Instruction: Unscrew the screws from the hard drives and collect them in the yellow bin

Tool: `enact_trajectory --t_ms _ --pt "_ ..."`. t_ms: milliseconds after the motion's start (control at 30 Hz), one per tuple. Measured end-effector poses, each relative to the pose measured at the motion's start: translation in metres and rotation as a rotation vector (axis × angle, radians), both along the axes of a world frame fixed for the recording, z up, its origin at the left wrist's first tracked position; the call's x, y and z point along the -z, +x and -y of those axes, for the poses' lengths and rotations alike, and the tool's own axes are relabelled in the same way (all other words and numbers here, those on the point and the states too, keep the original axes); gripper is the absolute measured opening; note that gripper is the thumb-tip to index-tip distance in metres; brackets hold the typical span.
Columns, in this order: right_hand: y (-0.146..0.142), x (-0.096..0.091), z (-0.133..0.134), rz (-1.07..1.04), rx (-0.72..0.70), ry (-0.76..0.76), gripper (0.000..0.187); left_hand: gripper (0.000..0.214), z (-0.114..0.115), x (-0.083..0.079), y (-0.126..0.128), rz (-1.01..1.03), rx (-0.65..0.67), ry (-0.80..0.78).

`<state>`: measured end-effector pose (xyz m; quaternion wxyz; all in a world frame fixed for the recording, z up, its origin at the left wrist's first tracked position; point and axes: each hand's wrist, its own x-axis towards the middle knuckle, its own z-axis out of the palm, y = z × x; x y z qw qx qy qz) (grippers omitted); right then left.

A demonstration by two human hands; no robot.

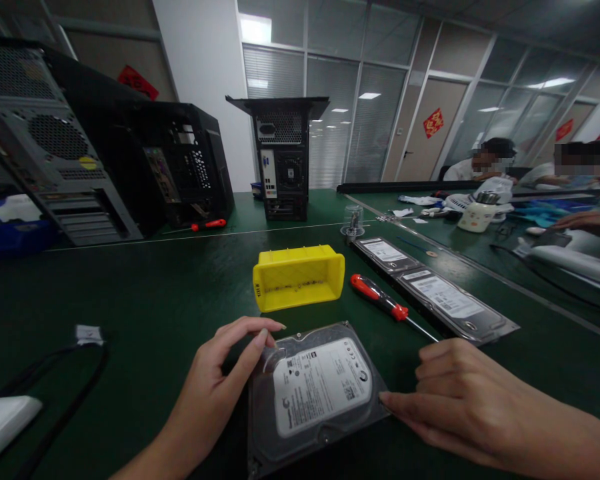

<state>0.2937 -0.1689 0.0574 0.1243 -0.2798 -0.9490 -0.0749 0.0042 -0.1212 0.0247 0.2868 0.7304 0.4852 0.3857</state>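
A hard drive (323, 390) with a white label lies tilted on the green table in front of me. Over its upper left corner rests my left hand (225, 367), thumb and index finger stretched out with a gap between them, holding nothing I can see. At the drive's right corner is my right hand (460, 400), its fingers curled in and the index fingertip touching the corner. Whether a small part sits under that fingertip is hidden. Just beyond the drive stands a yellow bin (300, 303) with small screws in it. A red-and-black screwdriver (380, 298) lies to its right.
More hard drives (445, 297) lie in a row at the right. Behind them is a clear plastic cup (353, 220). Computer cases (286, 160) stand along the back and left, with another screwdriver (209, 225) near them. A black cable (87, 370) lies at left. Co-workers sit at right.
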Motion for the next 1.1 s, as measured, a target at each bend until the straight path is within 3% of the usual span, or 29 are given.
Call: enact_trajectory --t_ms 933,1100 --pt "0.000 -0.006 0.001 -0.001 0.039 -0.048 0.031 0.027 -0.001 -0.002 0.002 -0.011 -0.012 0.026" --pt "0.011 -0.008 -0.007 -0.106 0.184 -0.132 0.028 0.028 -0.002 0.000 0.001 -0.011 -0.015 0.040"
